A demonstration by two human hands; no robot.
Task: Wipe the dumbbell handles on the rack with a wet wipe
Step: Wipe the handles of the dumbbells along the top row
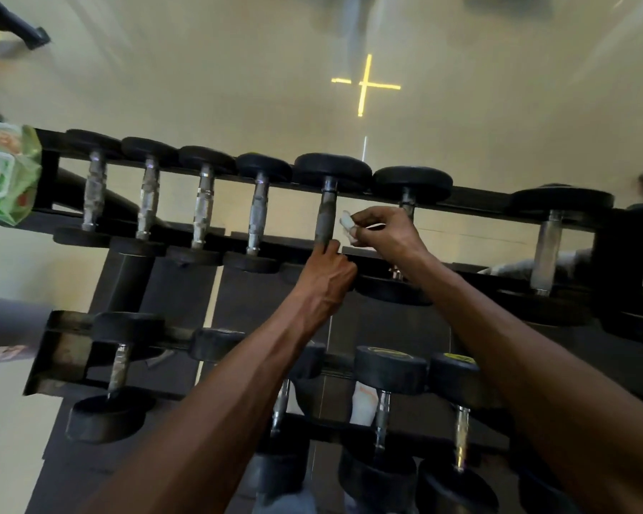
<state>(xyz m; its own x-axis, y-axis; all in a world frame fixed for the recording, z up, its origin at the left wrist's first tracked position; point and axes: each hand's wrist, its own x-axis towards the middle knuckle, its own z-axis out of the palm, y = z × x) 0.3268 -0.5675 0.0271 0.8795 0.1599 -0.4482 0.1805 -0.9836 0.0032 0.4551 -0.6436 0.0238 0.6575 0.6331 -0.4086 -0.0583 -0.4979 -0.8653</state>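
Two-tier dumbbell rack, black rails running from the left end to the right end, round-headed dumbbells laid across both tiers with metal handles bridging the rails. On the upper tier, near the middle of its length, fifth dumbbell from the left end, its dull grey handle bare between the two rails. Left hand at the near rail, fingers extended and close together, fingertips touching the lower end of that handle. Right hand just beside the same handle on its right, thumb and fingers pinching a small crumpled white wet wipe, wipe close to the metal, contact impossible to tell. Green pack of wipes perched at the left end of the upper tier. Lower tier with larger dumbbells, partly hidden behind both forearms.
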